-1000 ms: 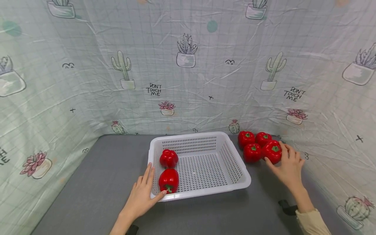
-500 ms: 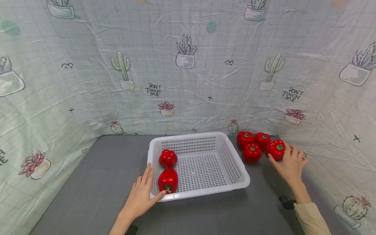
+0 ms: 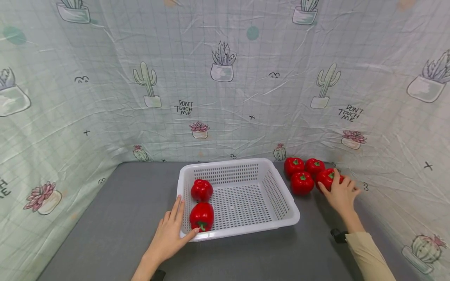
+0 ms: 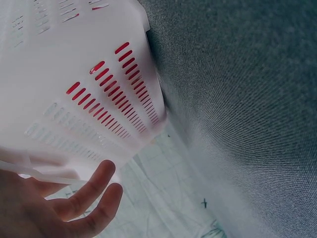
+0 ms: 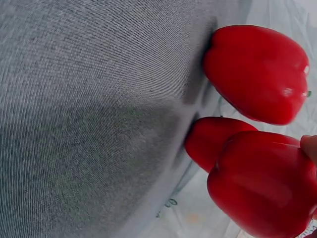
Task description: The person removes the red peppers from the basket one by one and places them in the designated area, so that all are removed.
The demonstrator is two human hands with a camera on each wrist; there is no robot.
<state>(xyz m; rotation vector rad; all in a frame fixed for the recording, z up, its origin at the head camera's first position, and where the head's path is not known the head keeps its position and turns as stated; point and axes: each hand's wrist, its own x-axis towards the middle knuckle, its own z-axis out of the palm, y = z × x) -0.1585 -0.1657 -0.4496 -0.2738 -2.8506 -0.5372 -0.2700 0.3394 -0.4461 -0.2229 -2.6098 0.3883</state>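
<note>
Four corners of a white perforated plastic basket (image 3: 239, 232) show in the head view, with two red bell peppers (image 3: 202, 214) inside at its left end. My left hand (image 3: 168, 234) rests at the near left corner, fingers along the left rim and thumb at the front rim. To the right of the basket, my right hand (image 3: 341, 195) holds a red bell pepper (image 3: 325, 178) between thumb and fingers. In the right wrist view the held bell pepper (image 5: 262, 186) fills the lower right, and only a fingertip (image 5: 310, 146) shows on it.
Three more red bell peppers (image 3: 302, 183) stand close together between the basket and the right hand. A grey cloth-covered table (image 3: 147, 195) lies underneath. Behind and at both sides hangs a sheet (image 3: 246, 93) printed with potted plants.
My right hand and its bell pepper shift right, away from the others, then slightly back left. The left hand and basket stay in place.
</note>
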